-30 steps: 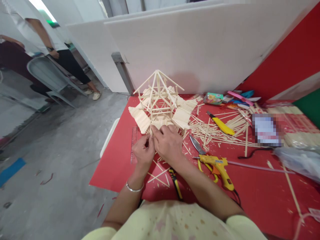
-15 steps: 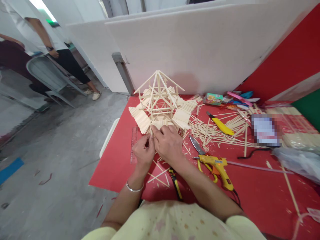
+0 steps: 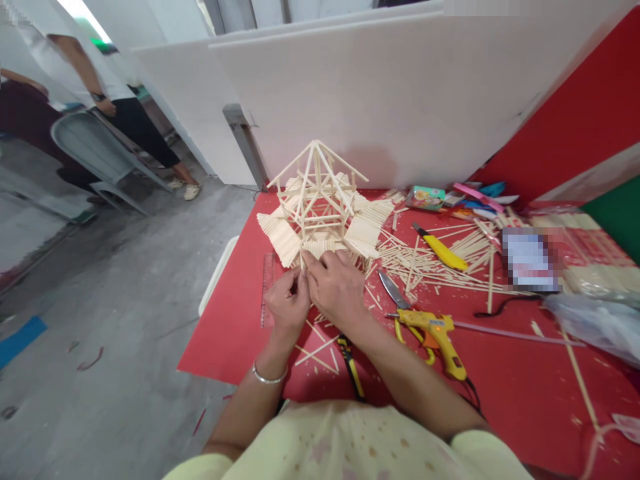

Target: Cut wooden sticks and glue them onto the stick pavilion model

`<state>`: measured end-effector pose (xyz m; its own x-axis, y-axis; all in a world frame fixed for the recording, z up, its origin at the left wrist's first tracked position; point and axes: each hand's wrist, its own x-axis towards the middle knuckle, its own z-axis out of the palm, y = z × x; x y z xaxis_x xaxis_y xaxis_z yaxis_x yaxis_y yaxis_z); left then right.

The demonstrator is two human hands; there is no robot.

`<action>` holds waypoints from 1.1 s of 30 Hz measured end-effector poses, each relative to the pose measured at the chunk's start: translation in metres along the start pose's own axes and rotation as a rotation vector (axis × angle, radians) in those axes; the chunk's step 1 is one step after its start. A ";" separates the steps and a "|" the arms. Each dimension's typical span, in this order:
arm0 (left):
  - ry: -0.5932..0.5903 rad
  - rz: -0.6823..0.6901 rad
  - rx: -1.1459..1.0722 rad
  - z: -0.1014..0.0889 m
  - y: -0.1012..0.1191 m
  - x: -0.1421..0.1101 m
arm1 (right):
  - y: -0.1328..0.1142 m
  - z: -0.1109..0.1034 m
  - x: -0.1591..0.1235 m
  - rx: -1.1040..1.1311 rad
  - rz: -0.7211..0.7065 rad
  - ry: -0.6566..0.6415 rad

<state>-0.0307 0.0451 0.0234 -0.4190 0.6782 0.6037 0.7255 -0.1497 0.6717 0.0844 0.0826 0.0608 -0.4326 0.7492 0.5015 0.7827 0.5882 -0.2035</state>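
A pavilion-like model (image 3: 323, 200) made of thin wooden sticks stands on the red tabletop, its open roof frame peaked and flat slatted panels spreading from its sides. At its front edge, my left hand (image 3: 289, 297) pinches a short wooden stick (image 3: 302, 260) between thumb and forefinger. My right hand (image 3: 337, 287) closes on the same stick from the right, fingers curled against the model's front. The stick's lower part and the front panel are partly hidden by my hands. A clear ruler (image 3: 269, 283) lies just left of my left hand.
Right of the model lie loose sticks (image 3: 415, 260), a yellow cutter knife (image 3: 443, 248), scissors (image 3: 394, 290) and a yellow glue gun (image 3: 440, 333). Yellow-black pliers (image 3: 351, 367) rest below my forearms. A white board (image 3: 350, 93) stands behind. People stand beside a chair (image 3: 93, 147) at left.
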 end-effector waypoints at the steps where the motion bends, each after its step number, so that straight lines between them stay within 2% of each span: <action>1: -0.002 -0.002 0.000 0.000 0.000 0.000 | 0.000 0.000 0.000 0.000 0.000 0.000; 33: -0.034 -0.046 -0.073 0.001 -0.003 -0.002 | -0.001 -0.003 0.000 0.019 0.014 -0.032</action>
<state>-0.0315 0.0449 0.0200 -0.4316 0.7093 0.5573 0.6636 -0.1688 0.7288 0.0847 0.0808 0.0636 -0.4359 0.7665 0.4717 0.7804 0.5830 -0.2261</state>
